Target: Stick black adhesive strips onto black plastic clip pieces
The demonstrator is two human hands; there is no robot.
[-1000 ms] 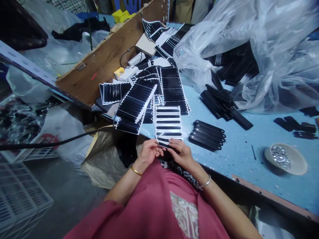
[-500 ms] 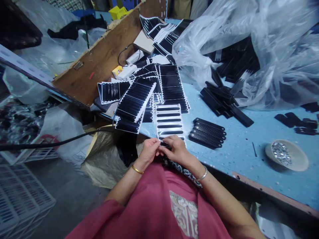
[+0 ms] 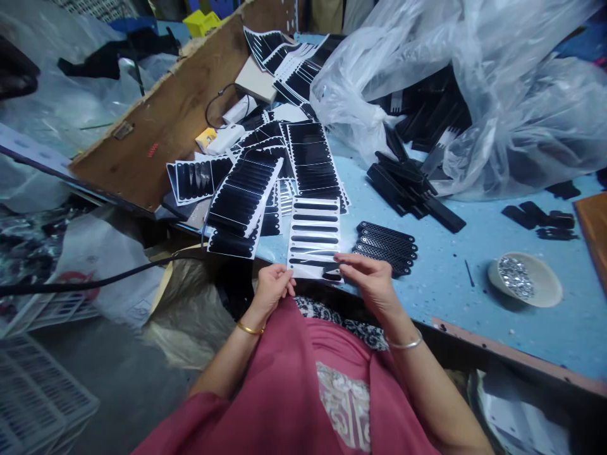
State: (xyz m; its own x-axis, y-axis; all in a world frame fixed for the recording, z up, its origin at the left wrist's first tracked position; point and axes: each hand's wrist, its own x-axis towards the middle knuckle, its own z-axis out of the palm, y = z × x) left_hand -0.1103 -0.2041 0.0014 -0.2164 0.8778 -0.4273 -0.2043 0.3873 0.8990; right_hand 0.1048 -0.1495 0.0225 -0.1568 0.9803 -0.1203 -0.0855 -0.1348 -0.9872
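My left hand [image 3: 274,285] pinches the lower left corner of a white backing sheet [image 3: 314,222] with black strips, at the table's front edge. At the sheet's lower right, my right hand [image 3: 372,276] has thumb and index finger closed on a black strip [image 3: 332,272], which lies over the sheet's corner. Just right of the sheet sit several black perforated pieces [image 3: 386,248] side by side. Behind and to the left, more sheets of black strips [image 3: 244,193] lie in an overlapping pile.
A clear plastic bag [image 3: 512,120] spreads over the back right, with black plastic parts [image 3: 408,186] before it. A white bowl [image 3: 545,284] of small metal pieces stands at the right. A wooden board [image 3: 156,120] borders the left side.
My hands have moved apart; the right one has gone rightward with the black strip, while the left stays at the sheet's left corner. The view has shifted slightly.
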